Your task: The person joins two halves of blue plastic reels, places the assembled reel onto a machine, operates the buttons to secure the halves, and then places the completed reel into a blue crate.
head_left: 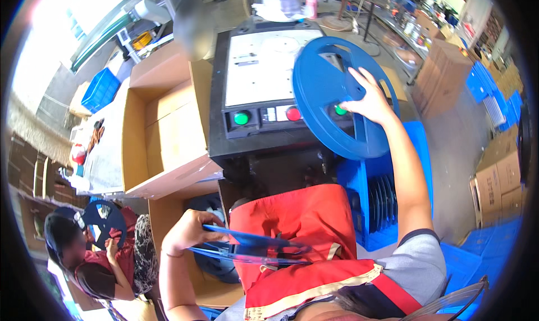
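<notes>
My right hand (370, 99) grips a large blue plastic reel (320, 91) near its hub, fingers and thumb spread across its cutouts. The reel is tilted up over the right front of a black machine (247, 138) with a white top plate (252, 68), partly covering both. My left hand (193, 229) is closed on the edge of another blue reel (247, 238), seen nearly edge-on in front of my red apron (297, 209). Its two thin discs stand apart. Green buttons (241, 118) and a red button (293, 113) line the machine's front.
An open cardboard box (163, 119) stands left of the machine. Below it, another carton (168, 209) holds dark blue reels (208, 206). A blue crate (365, 231) at my right holds several dark discs. A co-worker (106, 253) at left holds a dark reel. Cartons (441, 77) stand far right.
</notes>
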### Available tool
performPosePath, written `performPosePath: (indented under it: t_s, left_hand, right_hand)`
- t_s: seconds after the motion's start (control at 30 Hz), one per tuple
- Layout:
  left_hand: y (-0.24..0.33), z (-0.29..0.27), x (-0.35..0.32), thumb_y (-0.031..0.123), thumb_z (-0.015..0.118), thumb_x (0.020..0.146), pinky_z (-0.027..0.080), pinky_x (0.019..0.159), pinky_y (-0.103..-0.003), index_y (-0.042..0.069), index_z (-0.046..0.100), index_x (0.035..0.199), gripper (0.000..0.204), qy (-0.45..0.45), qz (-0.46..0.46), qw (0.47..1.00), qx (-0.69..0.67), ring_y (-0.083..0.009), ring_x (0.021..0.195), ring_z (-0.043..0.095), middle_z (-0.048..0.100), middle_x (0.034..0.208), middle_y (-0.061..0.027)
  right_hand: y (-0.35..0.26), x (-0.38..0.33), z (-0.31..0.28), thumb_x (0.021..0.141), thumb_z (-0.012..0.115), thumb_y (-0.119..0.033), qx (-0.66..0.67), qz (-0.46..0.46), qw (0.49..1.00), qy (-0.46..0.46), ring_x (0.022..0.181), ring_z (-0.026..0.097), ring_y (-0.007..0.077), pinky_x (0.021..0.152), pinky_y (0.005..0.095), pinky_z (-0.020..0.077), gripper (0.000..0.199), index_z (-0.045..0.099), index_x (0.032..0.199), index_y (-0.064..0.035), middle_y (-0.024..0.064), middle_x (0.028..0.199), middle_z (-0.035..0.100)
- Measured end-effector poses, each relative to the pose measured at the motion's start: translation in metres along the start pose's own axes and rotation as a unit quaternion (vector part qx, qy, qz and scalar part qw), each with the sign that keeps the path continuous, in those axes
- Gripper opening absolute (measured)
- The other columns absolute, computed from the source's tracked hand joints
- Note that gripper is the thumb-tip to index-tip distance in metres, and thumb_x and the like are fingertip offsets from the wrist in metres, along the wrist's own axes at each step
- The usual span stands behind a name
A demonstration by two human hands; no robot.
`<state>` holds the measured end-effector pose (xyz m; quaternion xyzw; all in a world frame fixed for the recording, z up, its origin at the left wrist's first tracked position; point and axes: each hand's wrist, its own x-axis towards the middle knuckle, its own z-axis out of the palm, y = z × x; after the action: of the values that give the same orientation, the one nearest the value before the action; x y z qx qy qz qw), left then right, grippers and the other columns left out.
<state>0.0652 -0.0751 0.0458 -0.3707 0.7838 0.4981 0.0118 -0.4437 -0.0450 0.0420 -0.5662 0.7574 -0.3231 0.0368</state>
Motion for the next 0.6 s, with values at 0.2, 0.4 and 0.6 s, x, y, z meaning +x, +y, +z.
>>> performPosePath:
  t_s: [0.2,0.4,0.6]
  left_hand:
    - [-0.005,-0.006,0.031,0.022,0.08,0.073,0.055,0.072,-0.034,0.006,0.074,0.092,0.026,0.103,0.024,0.983,0.152,-0.0308,0.075,0.069,0.07,0.081,-0.0148]
    - [-0.025,-0.021,0.091,0.019,0.078,0.071,0.046,0.099,-0.039,0.013,0.069,0.117,0.048,0.082,0.155,0.954,0.244,-0.0329,0.123,0.052,0.049,0.14,-0.0168]
    - [-0.012,-0.016,0.154,0.027,0.078,0.074,0.028,0.111,-0.056,0.021,0.059,0.133,0.062,0.102,0.207,0.901,0.367,-0.0394,0.142,0.028,0.019,0.157,-0.0227]
  right_hand:
    - [-0.053,0.161,0.059,0.052,0.085,-0.044,-0.056,-0.067,0.992,-0.091,0.137,0.034,0.0431,0.111,0.0472,0.0347,0.106,0.04,0.147,-0.0251,0.0181,0.157,0.023]
    - [-0.069,0.242,0.088,0.059,0.083,-0.042,-0.12,-0.096,0.968,-0.196,0.139,0.033,0.0353,0.113,0.0398,0.0315,0.108,0.031,0.151,-0.0193,0.0202,0.152,0.031]
    - [-0.061,0.25,0.085,0.061,0.081,-0.052,-0.107,-0.118,0.955,-0.252,0.141,0.03,0.0335,0.115,0.0382,0.0286,0.113,0.025,0.153,-0.0168,0.0196,0.154,0.028]
